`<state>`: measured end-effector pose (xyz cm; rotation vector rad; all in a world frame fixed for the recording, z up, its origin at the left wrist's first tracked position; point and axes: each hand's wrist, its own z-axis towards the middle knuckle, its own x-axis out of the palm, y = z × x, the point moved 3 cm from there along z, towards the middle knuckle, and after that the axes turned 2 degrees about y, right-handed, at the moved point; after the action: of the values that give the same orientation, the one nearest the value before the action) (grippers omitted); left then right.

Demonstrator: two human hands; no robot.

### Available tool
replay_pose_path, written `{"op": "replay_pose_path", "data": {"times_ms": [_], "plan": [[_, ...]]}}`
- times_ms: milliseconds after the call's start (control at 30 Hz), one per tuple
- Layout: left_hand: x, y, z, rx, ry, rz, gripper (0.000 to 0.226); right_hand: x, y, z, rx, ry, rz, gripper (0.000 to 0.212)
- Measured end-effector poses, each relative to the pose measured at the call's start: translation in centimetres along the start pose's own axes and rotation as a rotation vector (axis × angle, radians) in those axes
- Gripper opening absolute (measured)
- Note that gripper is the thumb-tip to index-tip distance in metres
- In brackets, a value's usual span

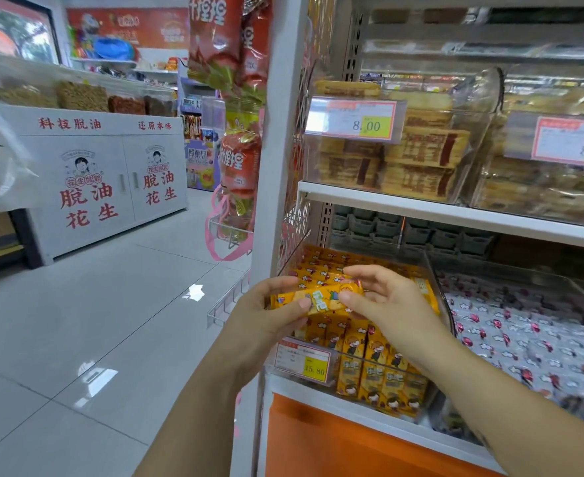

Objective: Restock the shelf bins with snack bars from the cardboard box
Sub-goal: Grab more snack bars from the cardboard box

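I see both hands, left hand (pixel 266 304) and right hand (pixel 383 297), fingers clamped on 1 yellow snack bar (pixel 321 297) above the near-left clear bin (pixel 435 280).

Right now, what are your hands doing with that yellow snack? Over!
Left hand, right hand: both pinching one yellow snack bar. Bar over its clear bin. Nothing blocking. Over.
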<state>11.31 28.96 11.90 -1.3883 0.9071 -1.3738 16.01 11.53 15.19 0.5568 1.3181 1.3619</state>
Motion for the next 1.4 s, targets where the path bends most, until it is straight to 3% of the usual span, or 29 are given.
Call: {"op": "replay_pose_path", "data": {"times_ms": [100,200,267,367,533,733,867,1000,1100,1167,1300,1400], "plan": [[-0.4,-0.3,0.1,0.054,-0.101,0.184,0.032,0.2,0.8,0.9,-0.046,-0.103,0.044,0.032],[-1.5,-0.3,0.1,0.138,-0.332,0.420,0.015,0.6,1.3,1.8,-0.087,-0.207,-0.083,0.037],[-2.1,0.2,0.1,0.132,-0.386,0.480,0.012,1.4,0.9,2.3,-0.075,-0.206,-0.157,0.038],[-2.6,1.2,0.2,0.080,-0.359,0.552,0.011,3.2,-0.1,2.8,-0.088,-0.121,-0.344,0.026],[-2.7,2.0,0.3,0.044,-0.334,0.566,0.010,5.3,-1.7,3.3,-0.081,0.182,-0.723,0.012],[-2.9,2.1,0.3,0.042,-0.318,0.593,0.010,5.5,-2.7,3.7,-0.063,0.304,-0.766,0.022],[-2.7,2.3,0.4,0.057,-0.340,0.630,0.010,3.3,-2.3,2.4,-0.127,0.157,-0.735,0.028],[-2.0,2.2,0.5,0.094,-0.355,0.643,0.011,-1.2,-1.6,1.0,-0.102,-0.129,-1.157,0.034],[-1.2,1.8,0.4,0.132,-0.344,0.667,0.013,-3.8,-2.0,0.7,0.083,-0.087,-1.415,0.048],[-0.6,1.6,0.5,0.152,-0.327,0.663,0.012,-4.5,-2.7,0.6,0.166,-0.038,-1.499,0.045],[0.4,1.5,0.7,0.163,-0.303,0.648,0.013,-5.3,-3.2,0.9,0.115,-0.090,-1.548,0.027],[1.0,1.6,0.8,0.175,-0.279,0.644,0.013,-6.2,-3.3,1.0,0.090,-0.137,-1.533,0.026]]}}
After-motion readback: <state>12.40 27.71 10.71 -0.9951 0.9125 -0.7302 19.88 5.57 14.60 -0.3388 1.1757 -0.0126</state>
